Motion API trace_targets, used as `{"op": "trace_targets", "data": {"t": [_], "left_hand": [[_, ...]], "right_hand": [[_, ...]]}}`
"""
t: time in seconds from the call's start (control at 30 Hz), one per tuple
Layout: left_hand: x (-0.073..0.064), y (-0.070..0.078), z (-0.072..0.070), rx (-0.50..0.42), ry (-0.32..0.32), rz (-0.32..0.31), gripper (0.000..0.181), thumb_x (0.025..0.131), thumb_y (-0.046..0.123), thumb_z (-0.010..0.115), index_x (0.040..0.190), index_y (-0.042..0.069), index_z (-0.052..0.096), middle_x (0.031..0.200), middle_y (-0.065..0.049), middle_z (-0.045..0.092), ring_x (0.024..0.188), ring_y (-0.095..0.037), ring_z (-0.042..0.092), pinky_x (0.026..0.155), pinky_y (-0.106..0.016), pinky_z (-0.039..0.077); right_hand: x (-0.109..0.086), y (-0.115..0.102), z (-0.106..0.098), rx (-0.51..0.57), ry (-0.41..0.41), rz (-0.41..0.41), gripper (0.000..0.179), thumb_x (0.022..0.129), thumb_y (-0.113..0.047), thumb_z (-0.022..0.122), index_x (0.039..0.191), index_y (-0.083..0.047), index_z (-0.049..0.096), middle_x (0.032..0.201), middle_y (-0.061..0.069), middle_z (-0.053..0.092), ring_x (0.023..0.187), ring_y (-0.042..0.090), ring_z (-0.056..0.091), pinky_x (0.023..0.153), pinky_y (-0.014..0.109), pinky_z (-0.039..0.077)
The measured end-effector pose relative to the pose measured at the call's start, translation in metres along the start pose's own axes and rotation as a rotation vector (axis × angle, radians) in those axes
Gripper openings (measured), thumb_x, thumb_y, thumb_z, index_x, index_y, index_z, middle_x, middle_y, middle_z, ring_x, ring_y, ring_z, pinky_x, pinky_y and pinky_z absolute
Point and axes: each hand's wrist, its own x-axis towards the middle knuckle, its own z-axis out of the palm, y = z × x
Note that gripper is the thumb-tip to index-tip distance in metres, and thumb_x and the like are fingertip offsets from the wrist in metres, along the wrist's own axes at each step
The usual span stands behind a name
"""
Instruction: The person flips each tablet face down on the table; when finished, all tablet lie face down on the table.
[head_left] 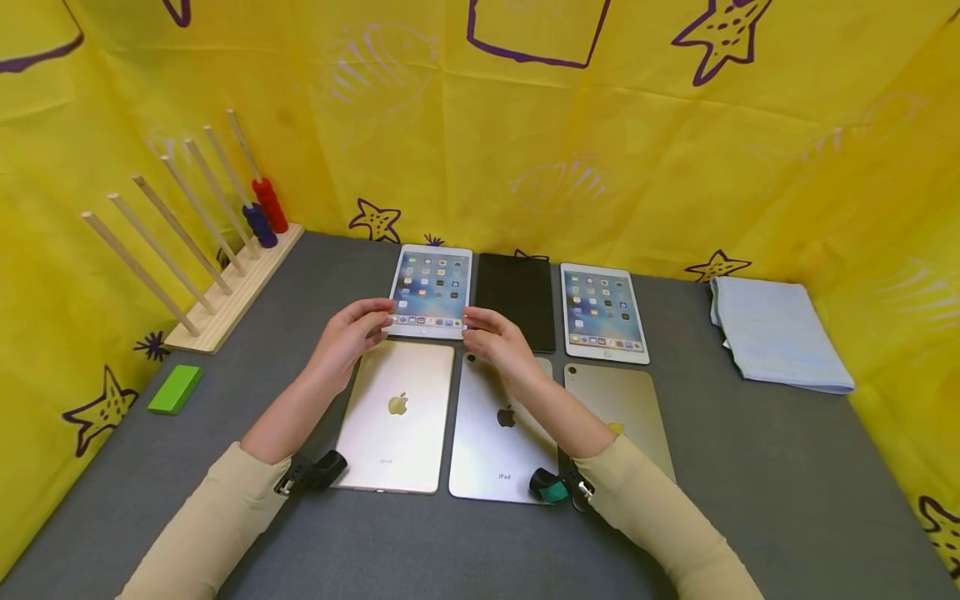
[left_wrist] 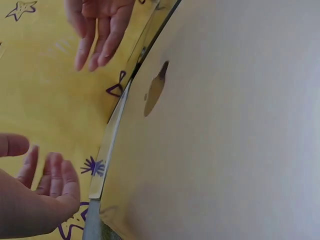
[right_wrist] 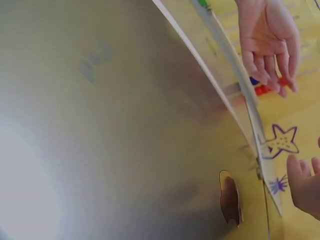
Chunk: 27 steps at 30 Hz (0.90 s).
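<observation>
Both hands hover around the lower corners of a white tablet (head_left: 431, 287) that lies screen up at the back left. My left hand (head_left: 348, 337) has its fingertips by the tablet's left edge; my right hand (head_left: 498, 337) has its own near the right edge. In the wrist views the fingers are loosely bent, with nothing gripped. Below the left hand lies a gold-backed tablet (head_left: 397, 433), face down. A silver-backed tablet (head_left: 498, 433) lies under the right forearm. Beside the white tablet is a black one (head_left: 517, 292), and further right another white tablet (head_left: 603, 312), screen up.
A third face-down tablet (head_left: 630, 400) is partly covered by the right forearm. At the left stand a wooden peg rack (head_left: 232, 292) with red and blue beads and a green block (head_left: 176, 389). A folded blue cloth (head_left: 780, 333) lies right. Yellow fabric (head_left: 480, 142) borders the table.
</observation>
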Motion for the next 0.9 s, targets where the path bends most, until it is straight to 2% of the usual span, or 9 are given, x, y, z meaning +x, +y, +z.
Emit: {"op": "trace_targets", "data": {"t": [0.17, 0.27, 0.4, 0.57, 0.77, 0.9], "left_hand": [[0.012, 0.000, 0.003, 0.128, -0.055, -0.007, 0.052, 0.099, 0.023, 0.054, 0.143, -0.001, 0.040, 0.143, -0.018, 0.042, 0.124, -0.030, 0.044, 0.108, -0.039, 0.038], [0.017, -0.001, 0.005, 0.206, -0.048, 0.005, 0.057, 0.099, 0.026, 0.054, 0.147, 0.000, 0.035, 0.149, -0.019, 0.035, 0.134, -0.032, 0.035, 0.113, -0.046, 0.030], [0.020, -0.001, 0.005, 0.249, -0.028, -0.004, 0.065, 0.099, 0.027, 0.054, 0.151, 0.002, 0.025, 0.156, -0.019, 0.024, 0.142, -0.033, 0.023, 0.116, -0.049, 0.023], [0.021, 0.000, 0.004, 0.231, -0.078, -0.048, 0.074, 0.100, 0.028, 0.052, 0.154, 0.000, 0.011, 0.160, -0.021, 0.010, 0.146, -0.034, 0.012, 0.118, -0.050, 0.014], [0.024, -0.001, 0.000, 0.104, -0.095, -0.086, 0.072, 0.099, 0.024, 0.052, 0.154, -0.001, 0.012, 0.157, -0.021, 0.017, 0.143, -0.032, 0.018, 0.119, -0.044, 0.015], [0.025, 0.002, -0.006, 0.019, -0.114, -0.110, 0.065, 0.102, 0.022, 0.048, 0.153, -0.002, 0.016, 0.158, -0.018, 0.017, 0.145, -0.030, 0.017, 0.119, -0.038, 0.015]], "right_hand": [[0.012, 0.003, 0.000, 0.004, 0.019, 0.036, 0.048, 0.096, -0.002, 0.054, 0.142, 0.003, 0.044, 0.145, 0.019, 0.044, 0.128, 0.030, 0.047, 0.111, 0.040, 0.036], [0.017, 0.003, 0.002, 0.035, 0.021, 0.057, 0.051, 0.095, 0.000, 0.053, 0.144, 0.003, 0.040, 0.148, 0.020, 0.040, 0.131, 0.030, 0.044, 0.114, 0.039, 0.031], [0.020, 0.000, 0.005, 0.063, 0.007, 0.099, 0.059, 0.094, -0.001, 0.054, 0.149, 0.003, 0.032, 0.153, 0.017, 0.033, 0.137, 0.027, 0.037, 0.116, 0.036, 0.027], [0.021, -0.001, 0.007, 0.047, -0.001, 0.130, 0.065, 0.093, -0.005, 0.057, 0.151, 0.003, 0.027, 0.156, 0.014, 0.029, 0.141, 0.023, 0.031, 0.116, 0.034, 0.026], [0.022, -0.001, 0.007, 0.046, -0.002, 0.130, 0.064, 0.093, -0.005, 0.057, 0.150, 0.005, 0.028, 0.157, 0.014, 0.027, 0.141, 0.023, 0.030, 0.116, 0.034, 0.026], [0.022, -0.001, 0.006, 0.037, 0.000, 0.134, 0.064, 0.093, -0.006, 0.057, 0.149, 0.005, 0.029, 0.157, 0.014, 0.028, 0.141, 0.023, 0.031, 0.116, 0.035, 0.027]]}}
